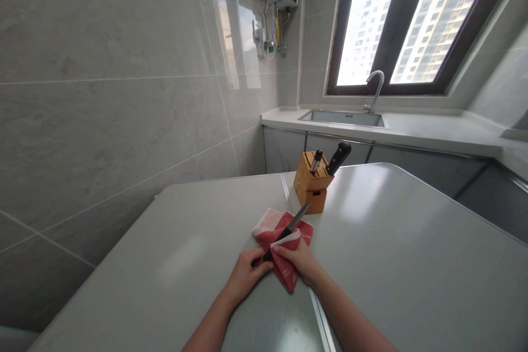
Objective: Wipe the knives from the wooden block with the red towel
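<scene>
A kitchen knife [298, 216] with a black handle points up and to the right, away from me. My left hand [249, 270] is closed round the end of its handle. My right hand [302, 258] pinches a red and white cloth [284, 270], a fold of which lies over part of the handle. The rest of the cloth spreads beneath the knife. Just beyond the blade tip stands a wooden knife block [310, 179]. A large black-handled knife [339, 158] and a second handle with a silvery side [316, 161] stick out of its slots.
The pale tabletop [198, 231] has a metal seam [320, 319] running through it. A tiled wall [124, 121] rises on the left. Behind the table is a counter [429, 126] with a sink [342, 117] and tap [376, 91], below a window.
</scene>
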Tool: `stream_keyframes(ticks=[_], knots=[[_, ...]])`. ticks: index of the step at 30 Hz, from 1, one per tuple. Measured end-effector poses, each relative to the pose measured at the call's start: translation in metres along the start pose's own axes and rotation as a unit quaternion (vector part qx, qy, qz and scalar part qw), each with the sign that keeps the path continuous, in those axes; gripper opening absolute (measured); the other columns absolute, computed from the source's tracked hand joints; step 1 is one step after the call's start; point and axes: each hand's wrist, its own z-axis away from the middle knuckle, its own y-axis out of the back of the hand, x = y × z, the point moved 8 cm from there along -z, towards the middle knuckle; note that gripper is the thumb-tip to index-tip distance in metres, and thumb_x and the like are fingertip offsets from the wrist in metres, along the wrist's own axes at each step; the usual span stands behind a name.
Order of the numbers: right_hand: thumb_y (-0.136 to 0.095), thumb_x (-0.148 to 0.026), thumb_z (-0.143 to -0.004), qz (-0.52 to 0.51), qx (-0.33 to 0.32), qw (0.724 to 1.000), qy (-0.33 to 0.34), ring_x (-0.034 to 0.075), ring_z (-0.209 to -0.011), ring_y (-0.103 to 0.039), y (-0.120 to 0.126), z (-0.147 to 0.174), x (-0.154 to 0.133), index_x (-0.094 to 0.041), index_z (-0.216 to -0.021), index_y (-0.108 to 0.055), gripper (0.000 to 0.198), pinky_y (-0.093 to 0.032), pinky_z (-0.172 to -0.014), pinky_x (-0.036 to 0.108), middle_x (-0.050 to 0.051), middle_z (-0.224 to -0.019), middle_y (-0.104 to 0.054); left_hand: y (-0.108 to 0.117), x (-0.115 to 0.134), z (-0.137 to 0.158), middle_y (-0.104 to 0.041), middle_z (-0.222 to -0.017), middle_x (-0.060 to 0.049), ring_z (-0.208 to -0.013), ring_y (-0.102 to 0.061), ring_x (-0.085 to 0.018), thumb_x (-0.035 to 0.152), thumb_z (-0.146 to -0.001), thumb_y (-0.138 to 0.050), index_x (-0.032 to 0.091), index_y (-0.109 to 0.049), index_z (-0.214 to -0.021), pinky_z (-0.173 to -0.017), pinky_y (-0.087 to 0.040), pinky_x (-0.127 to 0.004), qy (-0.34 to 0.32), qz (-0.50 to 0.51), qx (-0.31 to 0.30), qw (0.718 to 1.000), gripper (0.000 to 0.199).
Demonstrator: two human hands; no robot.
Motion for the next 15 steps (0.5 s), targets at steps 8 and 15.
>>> stream_keyframes(ticks=[8, 15], knots=[[-0.08, -0.035, -0.061, -0.025, 0.012, 1.0, -0.006, 0.024, -0.099, -0.063, 0.006, -0.002, 0.003, -0.014, -0.104, -0.061, 0.051, -0.046, -0.094, 0.04, 0.01, -0.105, -0.068, -0.002, -0.003, 0.003, -0.045, -0.059, 0.001, -0.057, -0.042, -0.012, 0.059, -0.091, -0.024, 0.015, -0.049, -0.061, -0.057, -0.032, -0.024, 0.008, 0.054, 0.0, 0.999, 0.058], [-0.08, -0.036, -0.06, 0.003, -0.025, 1.0, -0.005, 0.025, -0.095, -0.063, 0.0, -0.002, 0.003, -0.014, -0.096, -0.063, 0.045, -0.049, -0.089, 0.04, 0.009, -0.099, -0.069, -0.006, -0.012, 0.005, -0.05, -0.058, 0.0, -0.053, -0.045, -0.011, 0.059, -0.091, -0.026, 0.014, -0.054, -0.067, -0.054, -0.034, -0.022, 0.052, 0.108, -0.004, 0.993, 0.058]])
